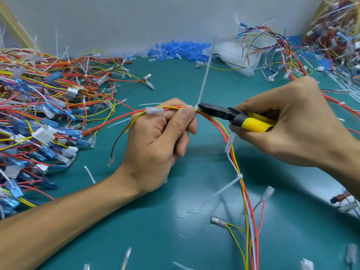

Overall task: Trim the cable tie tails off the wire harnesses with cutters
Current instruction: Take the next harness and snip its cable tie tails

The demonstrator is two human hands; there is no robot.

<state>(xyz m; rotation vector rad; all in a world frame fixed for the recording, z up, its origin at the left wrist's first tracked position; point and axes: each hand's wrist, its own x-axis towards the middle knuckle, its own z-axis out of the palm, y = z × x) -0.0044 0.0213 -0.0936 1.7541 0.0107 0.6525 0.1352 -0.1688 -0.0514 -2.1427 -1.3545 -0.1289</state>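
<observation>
Nearly upright, the tie tail (204, 75) meets left-pointing cutters (224, 113).

A thin bundled wire harness (247, 203) of red, yellow, orange and white strands is passing through the fingers of the left hand (155, 145). At those fingertips a translucent white plastic cable tie tail (204, 75) is standing pale. Between the fingers of the right hand (288, 123), small cutters (235, 116) are showing a black head and yellow handles with dark grey collars. Beneath the fingers a plain teal table mat (194, 221) is gleaming.
</observation>
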